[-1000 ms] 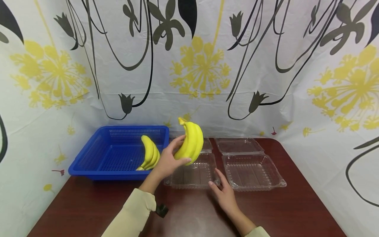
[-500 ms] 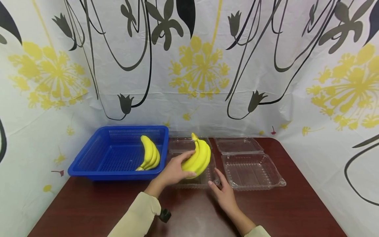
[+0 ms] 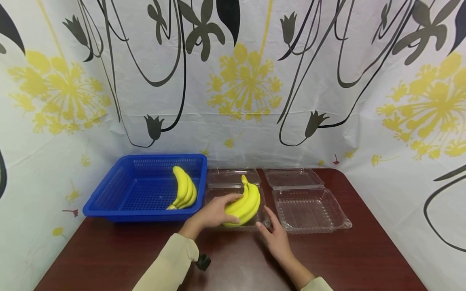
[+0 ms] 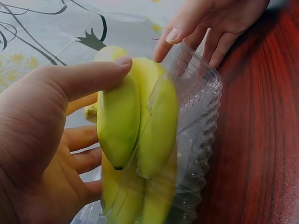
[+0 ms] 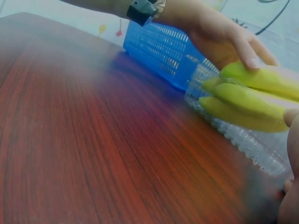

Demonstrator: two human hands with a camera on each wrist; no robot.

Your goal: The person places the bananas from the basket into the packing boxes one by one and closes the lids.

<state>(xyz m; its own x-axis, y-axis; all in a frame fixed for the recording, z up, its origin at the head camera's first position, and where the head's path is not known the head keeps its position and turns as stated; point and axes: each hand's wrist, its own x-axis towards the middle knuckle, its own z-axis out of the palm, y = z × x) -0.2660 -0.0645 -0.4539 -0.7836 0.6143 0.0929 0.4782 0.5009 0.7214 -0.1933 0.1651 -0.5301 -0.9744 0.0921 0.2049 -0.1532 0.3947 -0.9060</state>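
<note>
At frame centre a banana bunch (image 3: 244, 202) is lying in an open clamshell box (image 3: 255, 224). Left of it, a basket (image 3: 109, 194) is holding another bunch (image 3: 183, 192). A second clamshell (image 3: 309, 210) is sitting right of centre.

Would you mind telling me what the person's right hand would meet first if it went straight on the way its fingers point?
Most likely the clear plastic clamshell tray: the right hand already seems to touch its near corner, with the yellow banana bunch just behind.
</note>
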